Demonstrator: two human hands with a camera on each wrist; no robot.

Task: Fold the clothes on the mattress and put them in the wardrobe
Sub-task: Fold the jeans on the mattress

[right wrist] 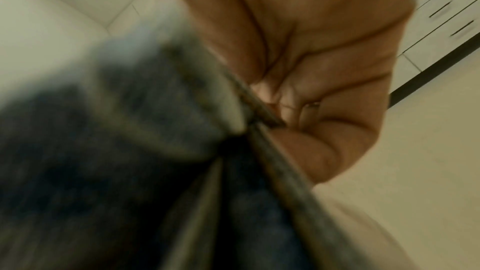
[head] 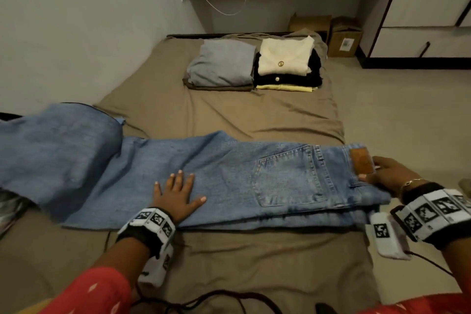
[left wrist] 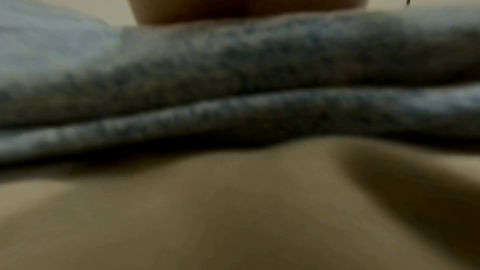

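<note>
Left hand (head: 175, 192) flat, fingers spread, on light-blue denim jeans (head: 229, 181); right hand (head: 387, 176) pinches waistband. Advise smoothing legs before folding.

The person wears red sleeves (head: 96, 290) with small pale marks. Each wrist carries a black band (head: 146, 227) of white blocks printed with black square codes, a cable (head: 430, 264) trailing from one. A thin bracelet (head: 410, 182) circles the right wrist.

The jeans (head: 229, 181) are spread across the mattress (head: 229, 115), under the left hand (head: 175, 194), the waistband gripped at the right hand (head: 384, 176). Two stacks of folded clothes (head: 254, 66) are set well beyond both hands; the wardrobe (head: 420, 7) is placed beyond the right hand.
</note>
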